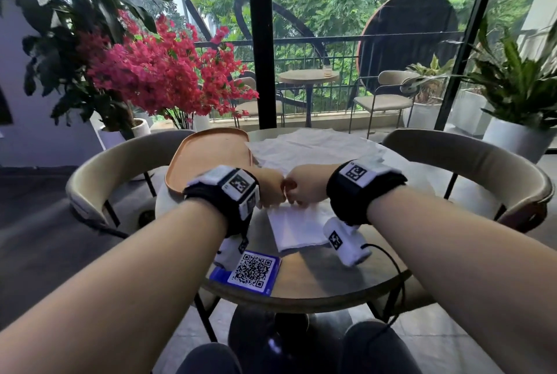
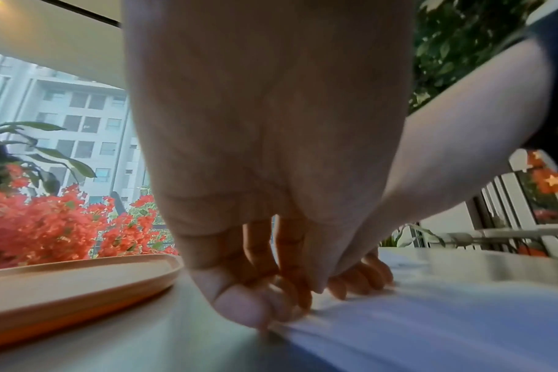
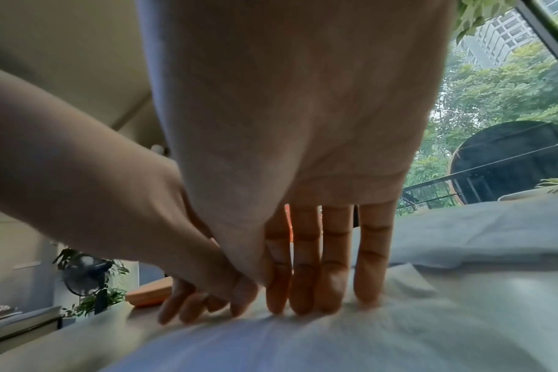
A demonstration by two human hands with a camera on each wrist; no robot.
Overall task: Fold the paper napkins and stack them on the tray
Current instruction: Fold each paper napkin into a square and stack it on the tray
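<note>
Table (image 1: pixel 304 283), napkin (image 1: pixel 297 229) edge — hands pressing (touching)

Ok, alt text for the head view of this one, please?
Both hands, left hand and right hand, press side by side on a white napkin on a round table; an empty orange tray and loose napkins lie beyond.

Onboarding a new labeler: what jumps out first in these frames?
Both hands meet at the table's middle, left hand and right hand side by side, fingertips pressing down on a white napkin. Left of them lies a bare orange tray, with a loose pile of unfolded napkins behind the hands. The pink flowers at far left and the blue QR card near the front edge also catch the eye.
</note>
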